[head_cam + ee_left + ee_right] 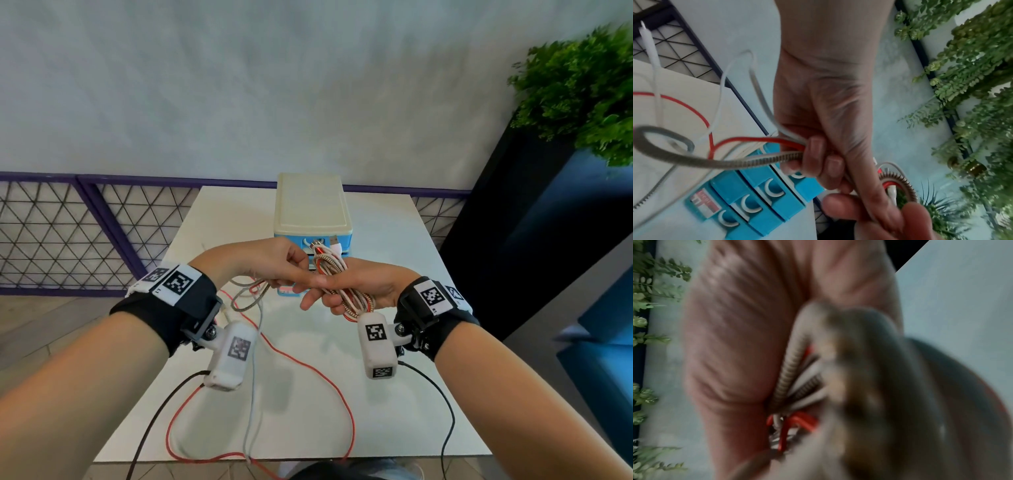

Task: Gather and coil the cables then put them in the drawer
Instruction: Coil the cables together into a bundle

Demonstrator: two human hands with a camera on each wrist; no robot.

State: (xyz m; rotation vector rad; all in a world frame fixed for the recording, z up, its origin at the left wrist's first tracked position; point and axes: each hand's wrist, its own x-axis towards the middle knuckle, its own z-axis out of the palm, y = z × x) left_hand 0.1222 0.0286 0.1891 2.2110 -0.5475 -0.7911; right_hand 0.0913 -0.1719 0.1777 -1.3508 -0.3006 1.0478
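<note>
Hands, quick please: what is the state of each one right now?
Left hand: closed, pinching the loose cable strands.
Right hand: closed around the coiled cable bundle.

White tabletop (394, 240), square, set against a purple mesh rail. At the far middle, a drawer unit (310, 205): cream lid, blue front, standing directly on the surface. Across the near half, slack cable: a red cable (322, 371) looping wide toward the near edge, a grey cable (252, 387) running down beside it and crossing it near that edge. Closer to the unit, a spring-wrapped cable (247, 306) curling just above or on the surface; contact unclear.
</note>
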